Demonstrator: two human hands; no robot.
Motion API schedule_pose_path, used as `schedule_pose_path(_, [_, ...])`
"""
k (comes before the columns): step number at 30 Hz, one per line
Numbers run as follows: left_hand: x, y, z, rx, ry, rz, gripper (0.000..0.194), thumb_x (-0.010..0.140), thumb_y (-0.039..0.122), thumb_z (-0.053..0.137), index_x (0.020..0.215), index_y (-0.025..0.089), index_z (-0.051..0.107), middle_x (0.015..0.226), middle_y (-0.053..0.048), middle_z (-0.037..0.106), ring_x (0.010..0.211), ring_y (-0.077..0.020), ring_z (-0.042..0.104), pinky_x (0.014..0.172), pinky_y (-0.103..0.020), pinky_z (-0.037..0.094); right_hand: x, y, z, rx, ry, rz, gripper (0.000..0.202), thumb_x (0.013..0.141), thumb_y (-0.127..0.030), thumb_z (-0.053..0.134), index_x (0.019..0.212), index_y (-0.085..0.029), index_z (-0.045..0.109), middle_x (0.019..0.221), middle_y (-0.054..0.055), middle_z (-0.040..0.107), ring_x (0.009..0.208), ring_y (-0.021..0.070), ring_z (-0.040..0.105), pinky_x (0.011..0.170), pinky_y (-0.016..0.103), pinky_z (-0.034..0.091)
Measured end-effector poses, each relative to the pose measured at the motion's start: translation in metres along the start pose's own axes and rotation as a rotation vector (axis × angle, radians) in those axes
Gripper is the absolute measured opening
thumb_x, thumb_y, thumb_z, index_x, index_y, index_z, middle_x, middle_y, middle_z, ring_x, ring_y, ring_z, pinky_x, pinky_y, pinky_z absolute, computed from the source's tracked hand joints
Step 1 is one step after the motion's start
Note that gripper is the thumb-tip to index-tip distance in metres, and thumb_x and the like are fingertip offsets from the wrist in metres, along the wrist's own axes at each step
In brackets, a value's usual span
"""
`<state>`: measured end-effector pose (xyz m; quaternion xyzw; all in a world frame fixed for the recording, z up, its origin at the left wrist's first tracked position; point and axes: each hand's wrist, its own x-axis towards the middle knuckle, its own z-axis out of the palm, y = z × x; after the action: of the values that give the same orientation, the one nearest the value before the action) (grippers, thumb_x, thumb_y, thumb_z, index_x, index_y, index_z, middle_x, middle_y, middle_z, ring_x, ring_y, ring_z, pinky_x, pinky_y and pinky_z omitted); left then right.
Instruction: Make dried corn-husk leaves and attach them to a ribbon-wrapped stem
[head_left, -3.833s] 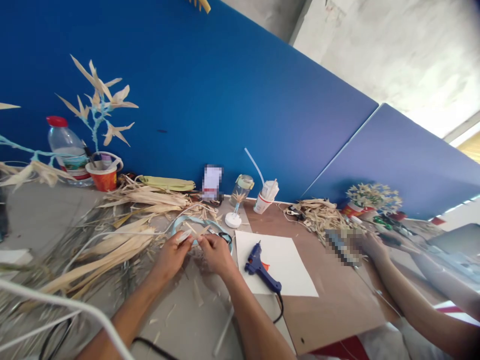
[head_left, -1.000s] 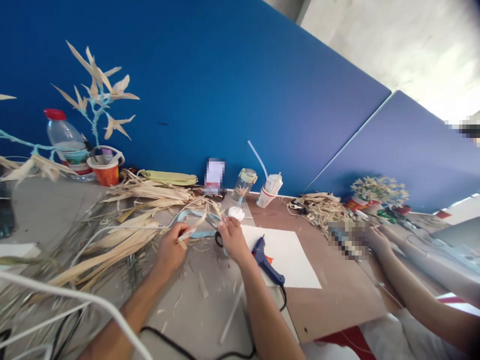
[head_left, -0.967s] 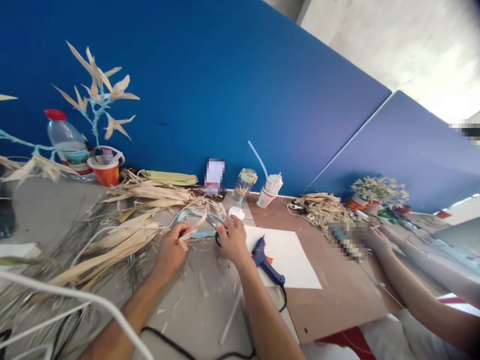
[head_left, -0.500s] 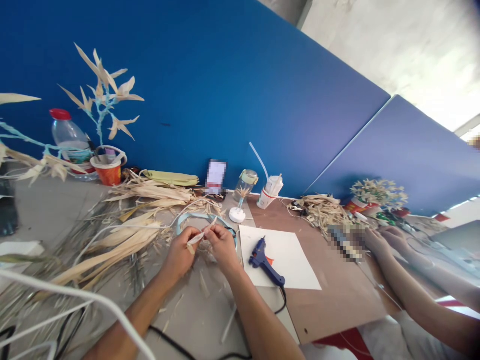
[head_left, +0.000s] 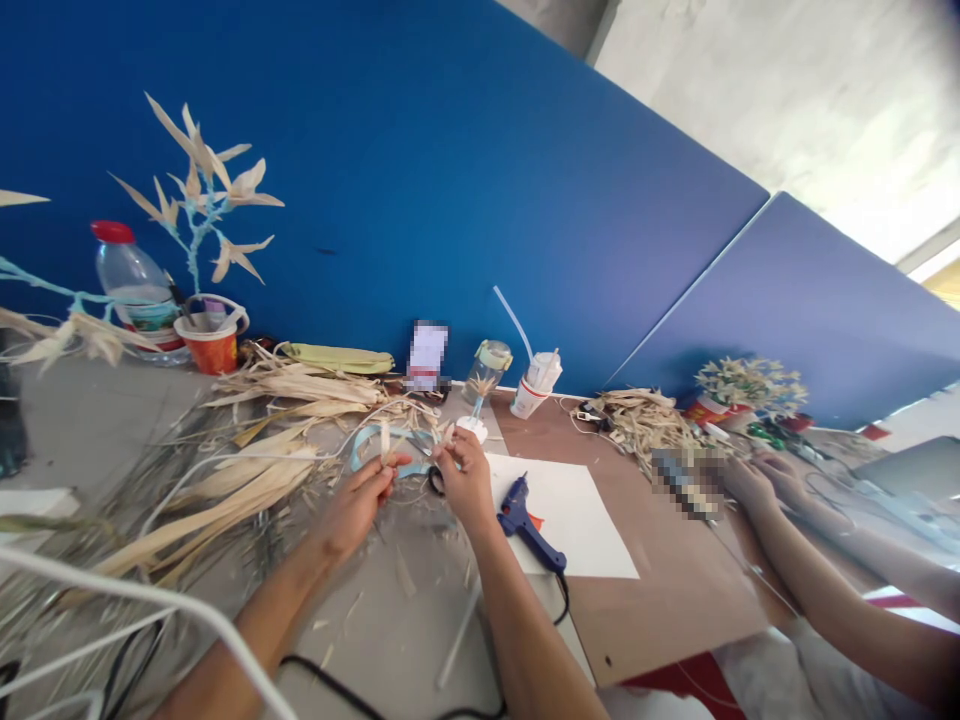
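Note:
A short pale strip of dried corn husk point(head_left: 385, 438) stands up from the fingertips of my left hand point(head_left: 358, 508), which pinches its lower end. My right hand point(head_left: 466, 482) is a little apart to the right, thumb and fingers closed on a small pale scrap that looks like husk point(head_left: 448, 434). Behind the hands lies a light-blue band point(head_left: 363, 446) in a loop. A black ring point(head_left: 436, 481) shows beside my right fingers; what it belongs to is partly hidden. The white round base point(head_left: 474, 430) of a small husk flower stands just beyond my right hand.
A blue glue gun point(head_left: 529, 528) rests on white paper point(head_left: 600, 520) to the right. Husk leaves point(head_left: 225, 490) and white cables point(head_left: 217, 612) cover the left side. A bottle point(head_left: 135, 280), potted husk plant point(head_left: 210, 348), jar point(head_left: 486, 372) and phone point(head_left: 427, 355) stand behind. A co-worker's arms point(head_left: 780, 530) are at right.
My hands have moved apart; earlier both held one husk strip between them. The left now holds a strip upright, and the right has risen slightly with a small scrap.

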<state>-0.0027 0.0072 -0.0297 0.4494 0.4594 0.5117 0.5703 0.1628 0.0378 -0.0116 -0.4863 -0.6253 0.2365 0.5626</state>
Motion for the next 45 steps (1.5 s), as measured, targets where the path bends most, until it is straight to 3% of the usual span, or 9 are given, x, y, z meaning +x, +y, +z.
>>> schedule_pose_path(7, [-0.004, 0.012, 0.003, -0.064, -0.053, -0.033, 0.044, 0.074, 0.048, 0.064, 0.099, 0.013, 0.067, 0.072, 0.0, 0.056, 0.057, -0.0116, 0.044, 0.058, -0.027, 0.033, 0.003, -0.005, -0.01, 0.008, -0.103, -0.123, 0.014, 0.077, -0.025, 0.063, 0.064, -0.02, 0.065, 0.121, 0.011, 0.062, 0.113, 0.0257, 0.054, 0.098, 0.041, 0.039])
schedule_pose_path(10, [-0.004, 0.01, 0.004, -0.097, -0.057, -0.05, 0.043, 0.072, 0.049, 0.066, 0.097, 0.013, 0.067, 0.068, 0.001, 0.054, 0.055, -0.0104, 0.042, 0.055, -0.026, 0.032, 0.0, -0.01, -0.005, 0.24, -0.06, 0.001, 0.015, 0.079, -0.031, 0.062, 0.07, -0.021, 0.069, 0.103, 0.008, 0.065, 0.099, 0.0226, 0.059, 0.09, 0.038, 0.044])
schedule_pose_path(13, [-0.004, 0.009, 0.006, -0.102, -0.089, -0.049, 0.039, 0.072, 0.049, 0.067, 0.09, 0.014, 0.067, 0.064, 0.002, 0.052, 0.054, -0.0109, 0.042, 0.053, -0.026, 0.032, -0.006, -0.015, 0.006, 0.514, -0.172, 0.179, 0.016, 0.076, -0.035, 0.067, 0.07, -0.021, 0.072, 0.096, 0.005, 0.066, 0.086, 0.0194, 0.061, 0.079, 0.033, 0.049])
schedule_pose_path(17, [-0.005, 0.011, 0.011, 0.007, -0.148, 0.0, 0.037, 0.074, 0.052, 0.065, 0.065, 0.017, 0.06, 0.058, 0.002, 0.049, 0.053, -0.0115, 0.04, 0.051, -0.026, 0.031, -0.013, -0.021, 0.016, 0.591, -0.345, 0.314, 0.021, 0.071, -0.041, 0.069, 0.066, -0.021, 0.072, 0.096, 0.005, 0.068, 0.071, 0.0177, 0.06, 0.069, 0.032, 0.05])
schedule_pose_path(27, [-0.005, 0.009, 0.011, 0.07, -0.172, 0.021, 0.032, 0.075, 0.046, 0.065, 0.063, 0.017, 0.058, 0.058, 0.002, 0.048, 0.054, -0.0123, 0.041, 0.052, -0.026, 0.033, -0.011, -0.029, 0.011, 0.324, -0.305, 0.132, 0.019, 0.076, -0.033, 0.065, 0.061, -0.024, 0.071, 0.077, 0.003, 0.067, 0.082, 0.0212, 0.059, 0.083, 0.034, 0.043])
schedule_pose_path(32, [-0.007, 0.009, 0.009, -0.163, -0.198, -0.039, 0.021, 0.07, 0.027, 0.073, 0.087, 0.016, 0.069, 0.078, -0.002, 0.062, 0.07, -0.0148, 0.054, 0.066, -0.027, 0.043, -0.01, -0.026, 0.01, 0.381, -0.304, 0.179, 0.023, 0.076, -0.034, 0.063, 0.058, -0.022, 0.07, 0.069, 0.002, 0.062, 0.074, 0.0186, 0.057, 0.072, 0.03, 0.044])
schedule_pose_path(37, [-0.011, 0.017, 0.005, -0.399, -0.252, -0.192, 0.026, 0.07, 0.027, 0.076, 0.092, 0.013, 0.072, 0.091, -0.009, 0.068, 0.076, -0.017, 0.061, 0.078, -0.032, 0.048, -0.01, -0.024, 0.008, 0.395, -0.268, 0.249, 0.02, 0.074, -0.036, 0.064, 0.063, -0.021, 0.071, 0.069, 0.002, 0.063, 0.068, 0.0167, 0.055, 0.066, 0.028, 0.044])
schedule_pose_path(42, [-0.011, 0.018, 0.003, -0.365, -0.279, -0.199, 0.019, 0.077, 0.032, 0.072, 0.08, 0.013, 0.069, 0.074, -0.004, 0.062, 0.059, -0.0097, 0.052, 0.059, -0.023, 0.044, -0.01, -0.026, 0.007, 0.474, -0.336, 0.255, 0.023, 0.075, -0.036, 0.065, 0.058, -0.021, 0.067, 0.068, 0.001, 0.063, 0.066, 0.0165, 0.055, 0.068, 0.03, 0.046])
schedule_pose_path(45, [-0.009, 0.016, 0.004, -0.337, -0.232, -0.18, 0.02, 0.074, 0.032, 0.074, 0.075, 0.014, 0.067, 0.068, -0.001, 0.057, 0.055, -0.008, 0.046, 0.055, -0.021, 0.039, -0.009, -0.026, 0.007, 0.472, -0.274, 0.234, 0.02, 0.071, -0.038, 0.069, 0.059, -0.022, 0.069, 0.078, 0.003, 0.065, 0.077, 0.0188, 0.057, 0.074, 0.031, 0.046])
